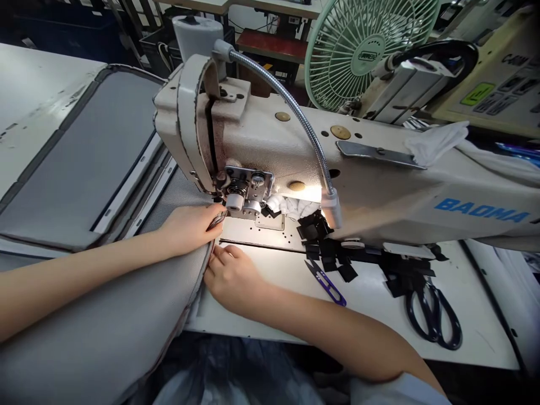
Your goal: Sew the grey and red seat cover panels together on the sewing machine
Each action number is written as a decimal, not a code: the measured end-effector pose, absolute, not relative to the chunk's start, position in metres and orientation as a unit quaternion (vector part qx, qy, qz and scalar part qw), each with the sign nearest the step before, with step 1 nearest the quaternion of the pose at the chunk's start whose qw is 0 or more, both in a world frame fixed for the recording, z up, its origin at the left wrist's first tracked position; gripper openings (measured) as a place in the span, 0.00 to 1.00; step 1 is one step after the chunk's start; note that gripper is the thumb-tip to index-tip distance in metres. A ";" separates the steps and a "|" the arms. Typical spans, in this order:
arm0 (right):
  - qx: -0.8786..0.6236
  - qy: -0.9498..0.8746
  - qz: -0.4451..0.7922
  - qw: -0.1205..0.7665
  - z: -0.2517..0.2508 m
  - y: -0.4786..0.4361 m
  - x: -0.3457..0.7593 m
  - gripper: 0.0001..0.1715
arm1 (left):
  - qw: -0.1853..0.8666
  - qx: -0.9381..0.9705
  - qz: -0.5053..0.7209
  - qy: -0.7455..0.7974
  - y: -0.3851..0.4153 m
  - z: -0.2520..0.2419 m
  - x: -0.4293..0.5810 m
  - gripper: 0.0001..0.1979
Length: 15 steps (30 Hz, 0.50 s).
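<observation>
Left hand [192, 226] flat-palmed on grey fabric [126, 326], fingers bent at its right edge; cannot tell whether they pinch. Right hand [234, 277] closed, gripping that edge. Fabric lies left of right hand, edge running from sewing machine [270, 135] past worktop's [375, 315] front edge; left hand nearer machine. Snips [320, 275], then scissors [433, 320], lie rightward.

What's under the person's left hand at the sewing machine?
Grey fabric shows on either side of the left hand. Whatever lies directly beneath the palm is covered, so it cannot be seen.
</observation>
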State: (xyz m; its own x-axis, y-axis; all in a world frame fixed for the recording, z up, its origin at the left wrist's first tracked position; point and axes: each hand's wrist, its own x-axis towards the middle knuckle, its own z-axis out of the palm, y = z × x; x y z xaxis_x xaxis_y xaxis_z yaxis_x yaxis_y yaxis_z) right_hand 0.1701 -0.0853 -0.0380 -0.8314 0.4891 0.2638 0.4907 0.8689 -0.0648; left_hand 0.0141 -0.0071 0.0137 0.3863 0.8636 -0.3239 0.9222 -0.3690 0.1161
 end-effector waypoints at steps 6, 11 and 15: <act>-0.278 -0.945 -0.039 0.165 -0.045 -0.098 0.172 0.15 | 0.110 0.880 0.007 0.462 -0.031 0.007 -0.011 0.24; -0.264 -0.951 -0.030 0.160 -0.049 -0.115 0.170 0.17 | 0.050 0.909 0.022 0.413 -0.044 -0.006 -0.017 0.26; -0.271 -0.951 -0.023 0.149 -0.045 -0.107 0.169 0.15 | 0.058 0.912 0.038 0.404 -0.032 -0.007 -0.013 0.24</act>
State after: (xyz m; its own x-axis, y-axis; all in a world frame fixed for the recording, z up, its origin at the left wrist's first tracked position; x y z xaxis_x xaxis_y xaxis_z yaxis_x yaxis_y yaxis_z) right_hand 0.1693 -0.1068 -0.0449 -0.8094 0.5076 0.2952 0.5214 0.8526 -0.0366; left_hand -0.0125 -0.0325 -0.0065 0.6710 0.7411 0.0218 0.7324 -0.6672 0.1359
